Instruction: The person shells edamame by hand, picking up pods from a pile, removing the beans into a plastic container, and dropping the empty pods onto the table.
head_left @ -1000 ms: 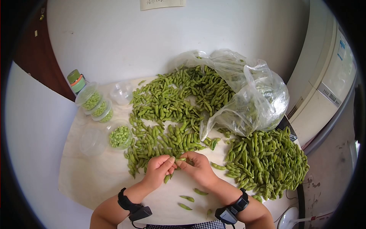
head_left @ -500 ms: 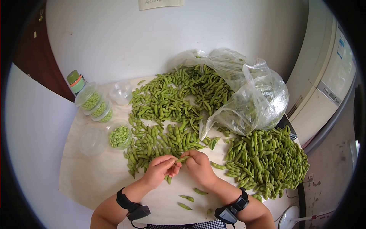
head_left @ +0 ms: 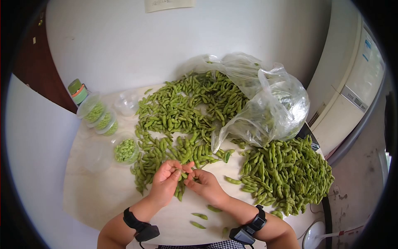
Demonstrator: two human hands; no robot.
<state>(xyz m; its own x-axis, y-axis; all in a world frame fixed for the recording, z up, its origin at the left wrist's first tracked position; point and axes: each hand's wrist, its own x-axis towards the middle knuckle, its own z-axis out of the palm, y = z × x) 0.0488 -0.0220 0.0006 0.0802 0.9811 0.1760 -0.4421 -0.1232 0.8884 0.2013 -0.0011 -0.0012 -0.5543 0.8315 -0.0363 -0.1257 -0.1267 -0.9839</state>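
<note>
Before me, my left hand (head_left: 165, 186) is closed, pinching a green soybean pod (head_left: 182, 176) between thumb and fingers. My right hand (head_left: 207, 189) meets it from the other side, its fingers curled at the pod's near end; the fingertips partly hide the pod. Just beyond both hands spreads a broad heap of green soybean pods (head_left: 174, 120). Several loose pods (head_left: 200, 216) lie on the table close to my body. Left of the heap, an open clear plastic tub (head_left: 126, 151) holds shelled green beans.
A large clear plastic bag (head_left: 273, 108) of pods slumps at the back right. Another pod pile (head_left: 290, 174) covers the table's right side. Stacked lidded tubs of beans (head_left: 101, 118) and an empty clear tub (head_left: 127, 104) stand at the left on the pale table (head_left: 103, 199).
My hands have shifted slightly left and up, still together around a pod. My right hand has turned so its thumb and fingertips show. The whole view has drifted a little.
</note>
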